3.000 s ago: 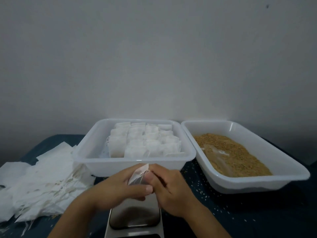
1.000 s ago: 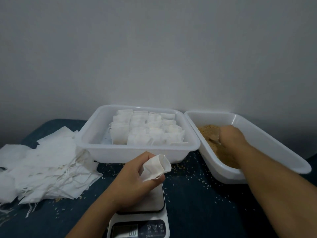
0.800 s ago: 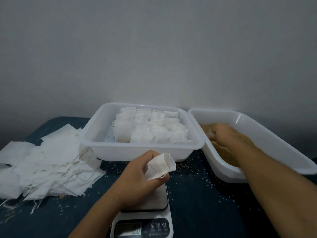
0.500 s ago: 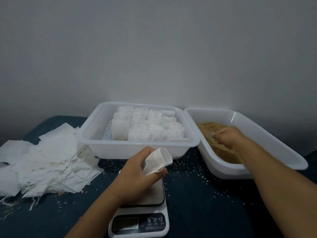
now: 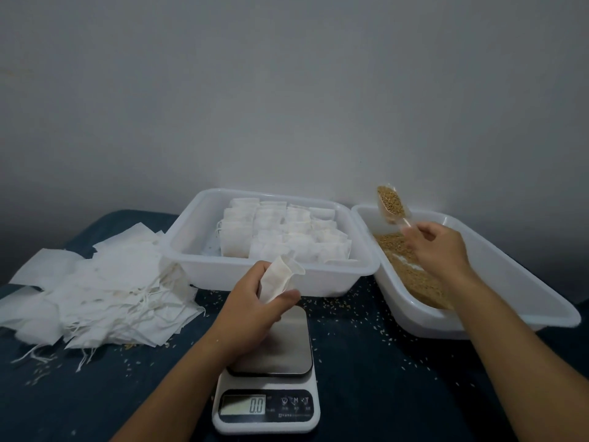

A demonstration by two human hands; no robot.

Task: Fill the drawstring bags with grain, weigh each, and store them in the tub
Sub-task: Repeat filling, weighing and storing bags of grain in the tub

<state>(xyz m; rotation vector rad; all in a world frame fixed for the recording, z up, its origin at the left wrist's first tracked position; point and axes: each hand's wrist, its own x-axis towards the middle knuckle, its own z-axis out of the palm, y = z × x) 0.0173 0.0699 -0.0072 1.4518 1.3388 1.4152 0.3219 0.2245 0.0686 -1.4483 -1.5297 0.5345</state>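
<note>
I'm holding an empty bag [image 5: 280,279] in my left hand [image 5: 251,309], fingers and thumb curling round its lower half, its mouth gaping open and pointing up and to the right. The hand is hovering just above the scale [image 5: 267,371], whose steel plate is showing bare beside my wrist and whose display is reading 0.0.

My right hand [image 5: 438,250] is pinching the handle of a clear scoop [image 5: 391,205], fingers curling tight round it. The scoop is heaped with brown grain and is hanging in the air above the near left corner of the grain tray [image 5: 516,282], tilting up toward the wall. More grain [image 5: 411,275] is lying along the tray's floor under my wrist.

Between my hands, further back, the tub [image 5: 197,247] is sitting packed with filled bags [image 5: 287,240] standing in rows, mostly toward its right and back. The tub and tray are sitting side by side, rims nearly touching.

Off to my left a loose pile of flat bags [image 5: 95,288] is sprawling on the dark cloth [image 5: 382,393], strings trailing out. Stray grains are lying scattered across the cloth around the scale and in front of the tub.
</note>
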